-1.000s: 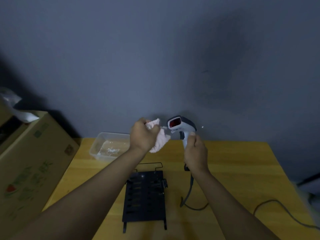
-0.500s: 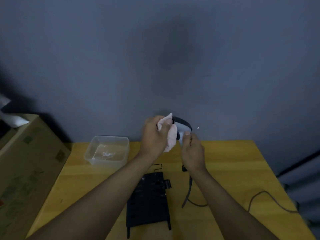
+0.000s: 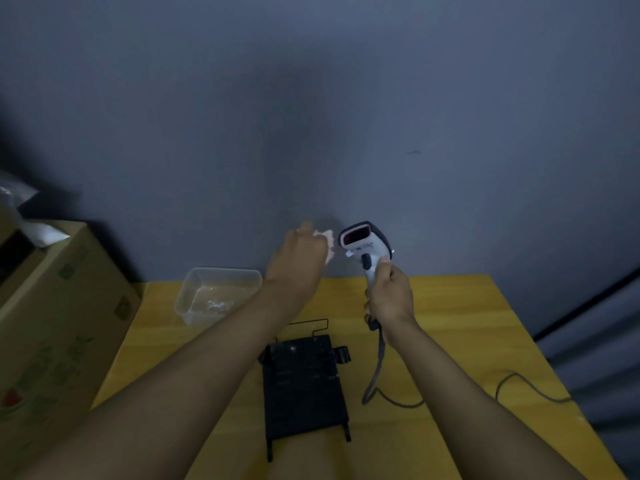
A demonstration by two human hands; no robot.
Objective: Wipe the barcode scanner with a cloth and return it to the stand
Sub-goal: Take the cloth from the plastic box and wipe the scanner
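Pink cloth (image 3: 328, 241) is bunched in our left hand (image 3: 300, 258), fingers clenched around it so that only a small fold shows past the knuckles; gathered that way it gives a firm pad to rub with and leaves no loose tail to snag. Our right hand (image 3: 389, 295) grasps the barcode scanner (image 3: 363, 242) low on its white handle, well above the yellow wooden table (image 3: 460, 327), head up and its dark red scan window turned toward the cloth. Gripping low leaves the head and the trigger area bare, which we judge is the point: those are the faces to be wiped. Cloth and scanner head sit just beside each other, with a narrow gap between them, so no contact shows at this moment.

From the base of the handle the grey cable (image 3: 377, 372) hangs down, loops on the table and trails off toward the right edge; it will limit how freely we can turn the scanner. Below our hands lies the black metal stand (image 3: 301, 386), flat on the table with a wire loop at its far end, close enough for the return. A clear plastic container (image 3: 218, 292) sits to the left, beside a cardboard box (image 3: 59, 306). We judge the wiping is under way and the return has not yet been made.
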